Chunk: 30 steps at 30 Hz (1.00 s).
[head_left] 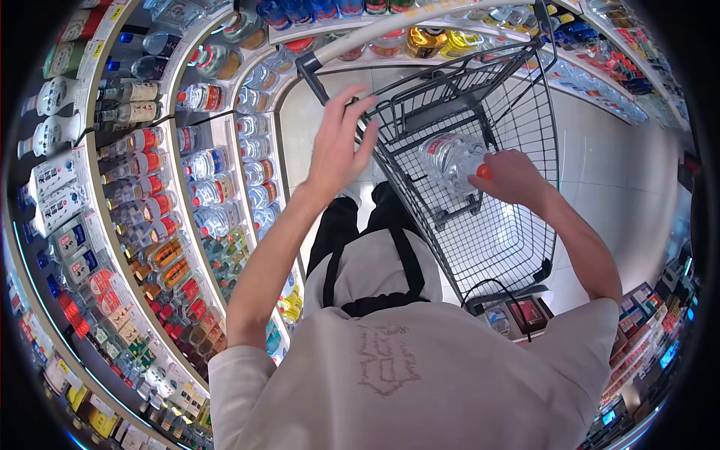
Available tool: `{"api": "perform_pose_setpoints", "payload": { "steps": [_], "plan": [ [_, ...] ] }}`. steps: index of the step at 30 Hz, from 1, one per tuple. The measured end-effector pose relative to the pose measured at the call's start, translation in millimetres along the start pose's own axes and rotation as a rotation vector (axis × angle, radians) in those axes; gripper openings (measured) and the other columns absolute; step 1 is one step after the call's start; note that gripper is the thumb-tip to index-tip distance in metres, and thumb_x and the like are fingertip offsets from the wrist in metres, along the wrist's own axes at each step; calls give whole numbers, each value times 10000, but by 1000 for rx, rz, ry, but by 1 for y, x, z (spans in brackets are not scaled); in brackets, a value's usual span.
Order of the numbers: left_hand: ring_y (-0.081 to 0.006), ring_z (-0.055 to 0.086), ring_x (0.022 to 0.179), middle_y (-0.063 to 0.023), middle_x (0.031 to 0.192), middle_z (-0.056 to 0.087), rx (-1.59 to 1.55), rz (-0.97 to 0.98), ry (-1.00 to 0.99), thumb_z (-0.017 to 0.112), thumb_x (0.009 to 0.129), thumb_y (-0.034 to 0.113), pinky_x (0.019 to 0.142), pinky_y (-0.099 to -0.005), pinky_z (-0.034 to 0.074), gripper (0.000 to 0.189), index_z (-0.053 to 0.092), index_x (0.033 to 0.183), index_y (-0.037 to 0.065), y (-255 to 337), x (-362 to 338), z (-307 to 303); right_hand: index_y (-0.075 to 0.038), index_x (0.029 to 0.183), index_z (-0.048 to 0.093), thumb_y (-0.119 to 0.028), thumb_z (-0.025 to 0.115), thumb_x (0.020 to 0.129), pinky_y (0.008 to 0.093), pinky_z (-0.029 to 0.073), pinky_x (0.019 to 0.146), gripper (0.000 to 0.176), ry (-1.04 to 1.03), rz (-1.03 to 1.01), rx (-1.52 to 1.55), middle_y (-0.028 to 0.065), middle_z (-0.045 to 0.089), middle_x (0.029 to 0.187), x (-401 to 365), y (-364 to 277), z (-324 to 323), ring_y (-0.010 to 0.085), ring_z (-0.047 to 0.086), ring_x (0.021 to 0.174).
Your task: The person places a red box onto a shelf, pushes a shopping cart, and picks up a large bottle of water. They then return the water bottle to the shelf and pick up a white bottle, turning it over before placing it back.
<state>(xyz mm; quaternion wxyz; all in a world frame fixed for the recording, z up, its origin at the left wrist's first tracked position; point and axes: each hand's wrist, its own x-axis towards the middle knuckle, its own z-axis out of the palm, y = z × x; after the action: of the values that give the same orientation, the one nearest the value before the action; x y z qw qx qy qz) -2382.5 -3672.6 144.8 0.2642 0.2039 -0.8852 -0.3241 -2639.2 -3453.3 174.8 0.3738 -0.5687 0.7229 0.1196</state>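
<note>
A large clear bottle (pixel 450 157) with a red cap lies inside the black wire shopping cart (pixel 506 225). My right hand (pixel 514 178) is closed round the neck of this bottle, just beside the cap. On the other side of the cart, my left hand (pixel 341 142) is raised with its fingers apart and nothing in it. It is close to the cart's corner and the light handle bar (pixel 397 30). Apart from the bottle, the wire basket shows mostly bare mesh.
Curved shelves (pixel 176 150) full of bottles stand on the left and run round behind the cart. More goods (pixel 637 330) fill shelves at the lower right. Light floor tiles (pixel 600 172) show right of the cart.
</note>
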Motion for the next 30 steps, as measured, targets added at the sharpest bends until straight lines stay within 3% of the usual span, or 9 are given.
{"api": "perform_pose_setpoints", "payload": {
  "steps": [7, 9, 10, 11, 13, 18, 27, 29, 30],
  "plan": [
    [-338, 606, 1266, -155, 1376, 589, -373, -255, -133, 644, 1029, 161, 1047, -427, 491, 329, 583, 1319, 19, 24, -31, 37, 11, 692, 645, -418, 722, 902, 451, 536, 621, 484, 291, -170, 8, 185, 659, 640, -81, -60, -104, 372, 658, 600],
    [-269, 595, 1307, -125, 1438, 584, -1065, -811, -130, 438, 1128, 389, 1084, -456, 475, 429, 587, 1384, 79, 22, -37, 48, 5, 667, 633, -377, 744, 891, 424, 481, 555, 457, 171, -74, 166, 163, 584, 547, -101, -80, -143, 353, 584, 502],
    [-281, 574, 1341, -107, 1479, 565, -1256, -1026, -245, 272, 1094, 629, 1131, -497, 443, 710, 542, 1458, 83, 29, -30, 42, 5, 667, 633, -377, 744, 891, 424, 481, 555, 457, 175, -74, 161, 163, 584, 547, -107, -85, -158, 353, 584, 502],
    [-281, 574, 1341, -107, 1479, 565, -1258, -1017, -244, 272, 1094, 629, 1131, -497, 443, 710, 542, 1458, 83, 39, -27, 32, 9, 662, 633, -373, 744, 888, 419, 448, 532, 458, 136, -83, 193, 164, 543, 519, -114, -90, -170, 346, 553, 477],
    [-323, 550, 1373, -146, 1534, 520, -2048, -1131, -263, 257, 1004, 795, 1140, -496, 445, 940, 426, 1545, 45, 61, -28, 13, 13, 657, 633, -369, 744, 886, 414, 416, 510, 459, 99, -88, 217, 164, 503, 491, -117, -98, -178, 339, 522, 451],
    [-305, 700, 1148, -138, 1308, 698, -1987, -1401, -183, 430, 1038, 451, 1034, -508, 538, 580, 572, 1429, 48, 53, -43, 3, 18, 629, 636, -405, 769, 849, 429, 406, 489, 495, 314, -149, 244, 170, 480, 485, -99, -121, -173, 374, 511, 459],
    [-300, 690, 1110, -151, 1224, 720, -1928, -1280, 130, 482, 943, 480, 995, -476, 549, 594, 653, 1323, 57, 28, -129, -54, -80, 703, 657, -570, 861, 751, 354, 472, 488, 533, 438, -586, 249, 40, 567, 523, -57, -224, -135, 248, 612, 477],
    [-314, 682, 1132, -154, 1246, 715, -1256, -800, 113, 480, 936, 499, 1001, -466, 541, 611, 651, 1340, 73, 9, -166, -46, -89, 738, 631, -404, 981, 648, 320, 425, 502, 479, 535, -758, 433, 3, 498, 553, -43, -245, -118, 197, 517, 477],
    [-314, 691, 1115, -148, 1238, 720, -1253, -775, 89, 551, 922, 459, 996, -436, 543, 577, 654, 1336, 70, 28, -151, -79, -89, 829, 606, -377, 988, 652, 307, 430, 526, 509, 549, -809, 435, 8, 537, 668, -37, -251, -108, 171, 519, 531]
  ]
}}
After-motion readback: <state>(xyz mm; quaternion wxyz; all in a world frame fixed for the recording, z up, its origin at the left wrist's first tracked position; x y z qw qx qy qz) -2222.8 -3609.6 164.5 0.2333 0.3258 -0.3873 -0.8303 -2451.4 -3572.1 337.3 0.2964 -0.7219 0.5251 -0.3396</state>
